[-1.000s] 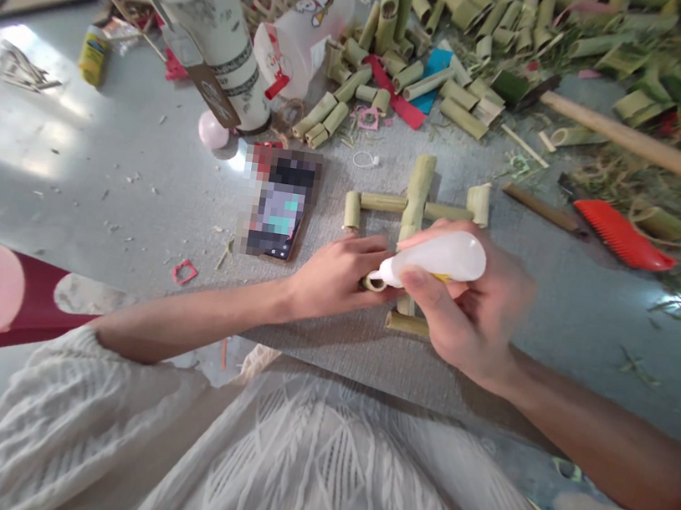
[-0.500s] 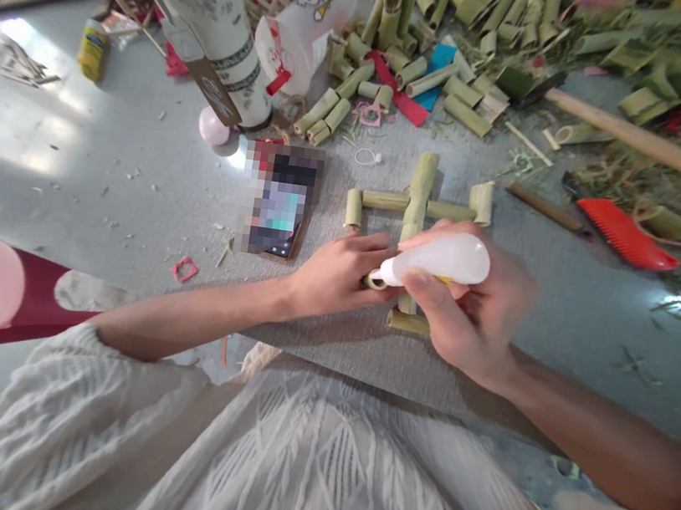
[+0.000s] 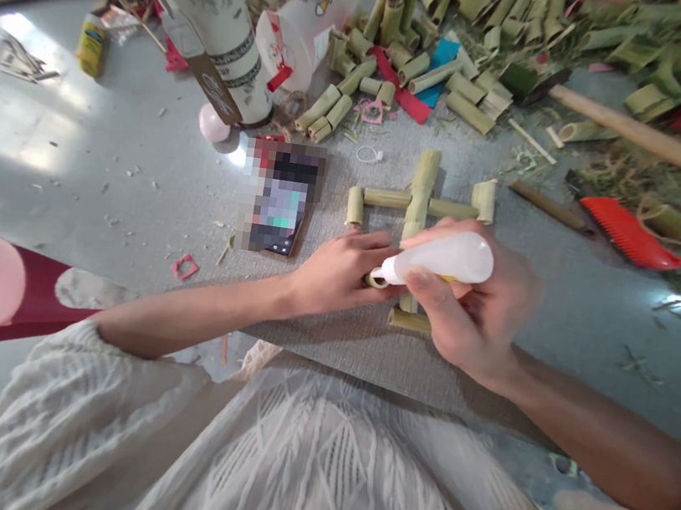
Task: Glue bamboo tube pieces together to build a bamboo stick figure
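My right hand [image 3: 476,304] is closed around a white squeeze glue bottle [image 3: 451,258], tilted with its nozzle down to the left. The nozzle tip meets the open end of a short bamboo tube [image 3: 378,280]. My left hand [image 3: 344,271] grips that tube between its fingers. Under and behind both hands lies a cross-shaped figure of joined bamboo pieces [image 3: 423,186]. Short upright tubes sit at the ends of its crossbar, and another bamboo piece [image 3: 409,320] lies across its near end. My hands hide its middle.
A phone [image 3: 283,209] lies left of the figure. Behind it stand a tall white cup [image 3: 219,35] and a clear plastic cup [image 3: 309,27]. Cut bamboo tubes [image 3: 468,108] pile up at the back. A red-handled tool [image 3: 632,233] and a wooden stick [image 3: 654,143] lie at right.
Both hands hold nearly the same pose, with the bottle's nozzle still at the tube's end. The whole view has shifted very slightly.
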